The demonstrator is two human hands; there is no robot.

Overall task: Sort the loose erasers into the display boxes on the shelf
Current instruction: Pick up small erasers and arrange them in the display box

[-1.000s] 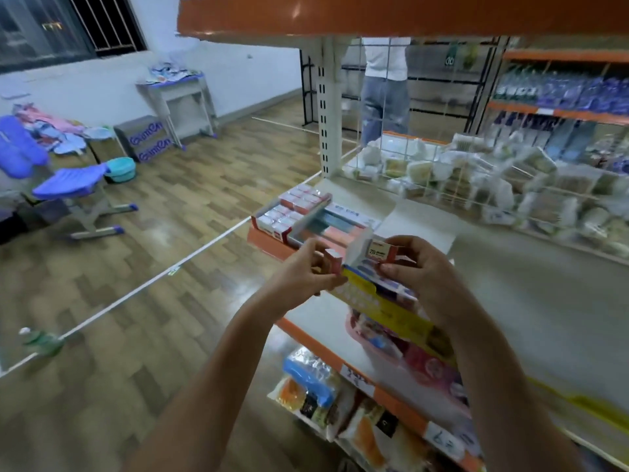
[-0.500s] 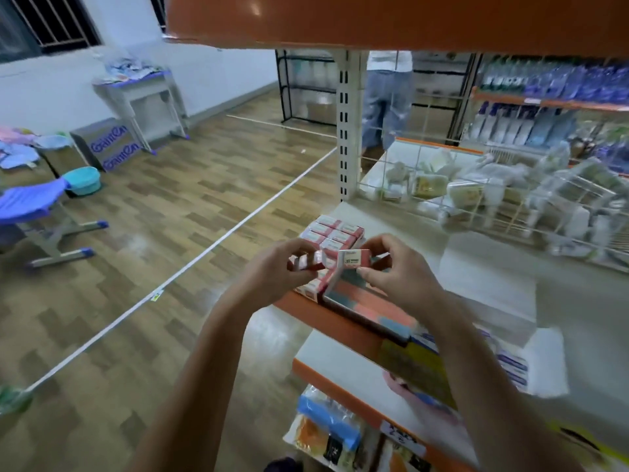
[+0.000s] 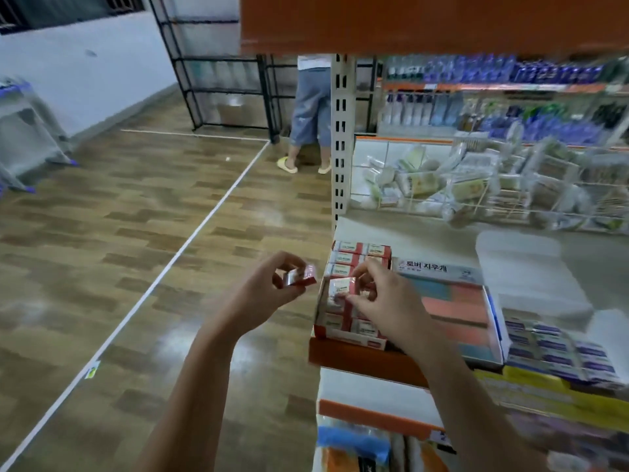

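Observation:
A red display box [image 3: 343, 336] full of red-and-white erasers sits at the left end of the shelf. My right hand [image 3: 384, 301] pinches one red-and-white eraser [image 3: 340, 287] just over the box's middle rows. My left hand [image 3: 269, 291], left of the box and off the shelf edge, grips a couple of loose red erasers [image 3: 299, 277]. A second display box [image 3: 452, 301] with pink and blue erasers and a Korean label stands right of the red one. Further right lies a box of purple-labelled erasers [image 3: 558, 349].
The orange shelf edge [image 3: 360, 361] runs below the boxes. A wire basket [image 3: 476, 185] of packets stands at the back of the shelf. A person [image 3: 311, 110] stands in the aisle beyond the shelf post [image 3: 340, 131]. Lower shelves hold packaged goods [image 3: 354, 441].
My hands have parted: the right one has carried an eraser over the red box, the left stays back with the other erasers. The view has swung left along the shelf.

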